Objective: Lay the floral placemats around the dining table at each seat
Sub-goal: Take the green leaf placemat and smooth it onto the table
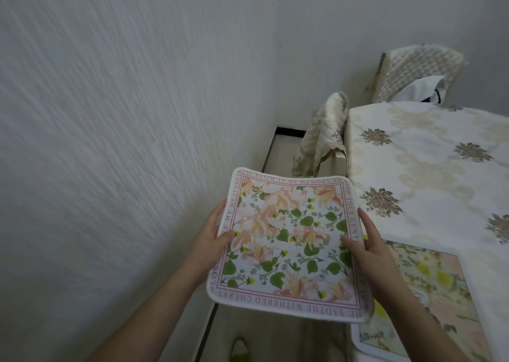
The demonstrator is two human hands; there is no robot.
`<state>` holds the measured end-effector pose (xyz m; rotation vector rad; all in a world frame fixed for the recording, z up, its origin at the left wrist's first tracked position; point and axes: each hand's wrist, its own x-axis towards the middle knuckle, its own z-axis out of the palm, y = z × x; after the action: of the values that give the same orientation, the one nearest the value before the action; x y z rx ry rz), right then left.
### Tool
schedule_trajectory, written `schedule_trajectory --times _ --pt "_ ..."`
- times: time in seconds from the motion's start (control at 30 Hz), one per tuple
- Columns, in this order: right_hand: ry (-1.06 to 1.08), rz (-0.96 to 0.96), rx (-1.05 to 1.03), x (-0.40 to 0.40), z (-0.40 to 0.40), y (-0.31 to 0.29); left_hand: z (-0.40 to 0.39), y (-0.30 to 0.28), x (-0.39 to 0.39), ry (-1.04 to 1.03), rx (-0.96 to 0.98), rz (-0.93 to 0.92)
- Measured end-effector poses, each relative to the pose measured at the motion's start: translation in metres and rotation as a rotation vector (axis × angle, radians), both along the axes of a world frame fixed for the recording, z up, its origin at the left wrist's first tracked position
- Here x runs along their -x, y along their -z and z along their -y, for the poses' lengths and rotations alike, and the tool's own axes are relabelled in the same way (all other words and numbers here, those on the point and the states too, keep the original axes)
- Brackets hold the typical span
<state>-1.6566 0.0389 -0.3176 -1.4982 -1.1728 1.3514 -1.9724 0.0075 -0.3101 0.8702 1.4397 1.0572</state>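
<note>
Held closest to the camera, a floral placemat (286, 247) is hovering flat in mid-air, clear of the counter (429, 174). Both hands are clamping it by opposite edges: the left hand (213, 233) is pinching the side at nine o'clock, the right hand (367, 248) is gripping the side at three o'clock, thumbs lying on the printed face. The mat is looking roughly square, so no long axis is telling; its lettered border is running all round.

Outward from it, at four o'clock, a second placemat (429, 293) is already lying on the counter's near corner, partly tucked under the held one. The cloth-covered counter is stretching away toward two o'clock, so the free seats are lying to the right of the hands, and the right hand is the nearer one. A covered chair (323, 136) is standing at twelve o'clock beside the counter's edge; another chair (418, 72) is waiting at the far end. A likely next spot is the bare cloth at two o'clock.
</note>
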Motion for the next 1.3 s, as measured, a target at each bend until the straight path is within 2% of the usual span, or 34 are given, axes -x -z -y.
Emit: schedule_trajectory --times 0.33,0.57,0.83,1.3 --pt "0.152 0.032 0.037 0.027 -0.071 -0.002 -0.109 0.0 0.025 0.089 -0.026 0.007" --pt "0.188 0.097 -0.029 0.035 -0.111 -0.013 -0.172 0.003 0.03 0.161 -0.01 0.025" --pt "0.193 0.061 -0.028 0.023 -0.162 -0.012 -0.23 0.008 0.024 0.193 0.006 0.041" --pt "0.189 0.037 -0.005 -0.022 -0.303 -0.007 -0.37 -0.003 -0.022 0.196 0.025 0.001"
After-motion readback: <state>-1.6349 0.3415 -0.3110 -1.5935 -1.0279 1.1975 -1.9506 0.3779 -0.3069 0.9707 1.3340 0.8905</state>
